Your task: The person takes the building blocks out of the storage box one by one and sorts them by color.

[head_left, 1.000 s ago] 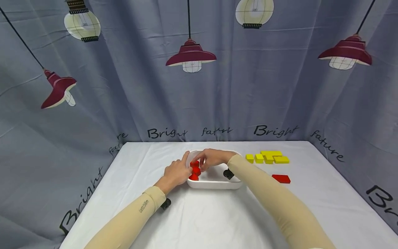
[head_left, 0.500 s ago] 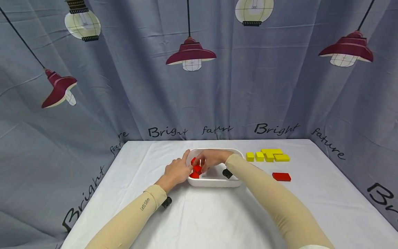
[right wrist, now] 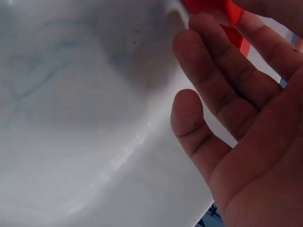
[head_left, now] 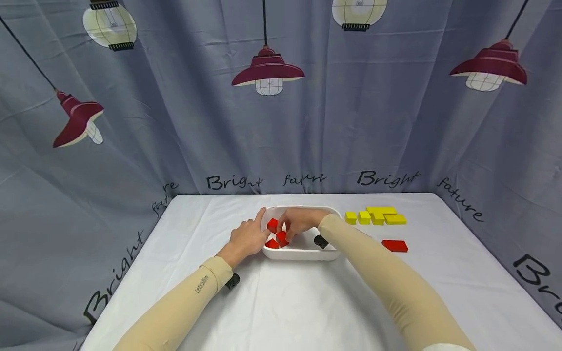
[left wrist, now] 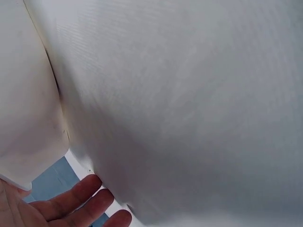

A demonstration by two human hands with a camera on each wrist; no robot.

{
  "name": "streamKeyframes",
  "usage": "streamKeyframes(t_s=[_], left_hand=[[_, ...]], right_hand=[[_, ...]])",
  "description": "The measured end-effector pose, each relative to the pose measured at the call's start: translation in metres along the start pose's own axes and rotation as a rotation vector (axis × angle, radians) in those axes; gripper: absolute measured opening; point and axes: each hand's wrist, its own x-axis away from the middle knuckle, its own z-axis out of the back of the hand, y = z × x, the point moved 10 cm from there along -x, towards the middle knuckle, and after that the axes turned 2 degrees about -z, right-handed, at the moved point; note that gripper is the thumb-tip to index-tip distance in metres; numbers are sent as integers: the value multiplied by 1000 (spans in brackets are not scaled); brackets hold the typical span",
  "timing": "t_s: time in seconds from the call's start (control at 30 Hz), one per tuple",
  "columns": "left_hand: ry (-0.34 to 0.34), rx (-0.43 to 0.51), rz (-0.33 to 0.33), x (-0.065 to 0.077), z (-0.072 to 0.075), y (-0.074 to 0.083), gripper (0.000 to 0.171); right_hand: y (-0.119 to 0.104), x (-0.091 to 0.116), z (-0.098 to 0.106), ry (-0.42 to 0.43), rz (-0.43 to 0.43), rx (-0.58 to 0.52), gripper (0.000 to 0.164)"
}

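Note:
A white tray (head_left: 303,255) stands on the cloth-covered table in the head view. My left hand (head_left: 246,238) holds its left side, thumb at the rim and index finger stretched along it. In the left wrist view, several of that hand's fingers (left wrist: 78,198) lie low beside the tray's outer wall. Inside the tray, my right hand (head_left: 300,220) pinches a faceted red block (head_left: 281,238) between thumb and fingers. Two other red blocks, one farther back (head_left: 272,225) and one nearer (head_left: 272,244), sit at the tray's left end. Fingers partly hide the pinched block.
To the right of the tray lie several yellow blocks (head_left: 377,218), some grouped together. A flat red block (head_left: 395,246) is in front of them. Behind the white tablecloth (head_left: 281,302) hangs a grey-blue printed curtain (head_left: 281,126).
The pinched red block has shifted slightly right and turned, so the red blocks look more spread out. My left hand has stayed at the tray's side. The head view has tilted slightly.

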Motion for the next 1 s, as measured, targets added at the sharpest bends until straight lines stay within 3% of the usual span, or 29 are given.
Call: streamKeyframes(t_s=[0.23, 0.67, 1.0], left_hand=[[0, 2, -3, 0, 0, 2, 69], [-13, 8, 4, -2, 1, 2, 71], [-14, 24, 7, 1, 2, 2, 71]], right_hand=[[6, 9, 4, -5, -40, 74, 21], [14, 37, 29, 42, -57, 58, 18], [26, 79, 51, 150, -74, 10, 18]])
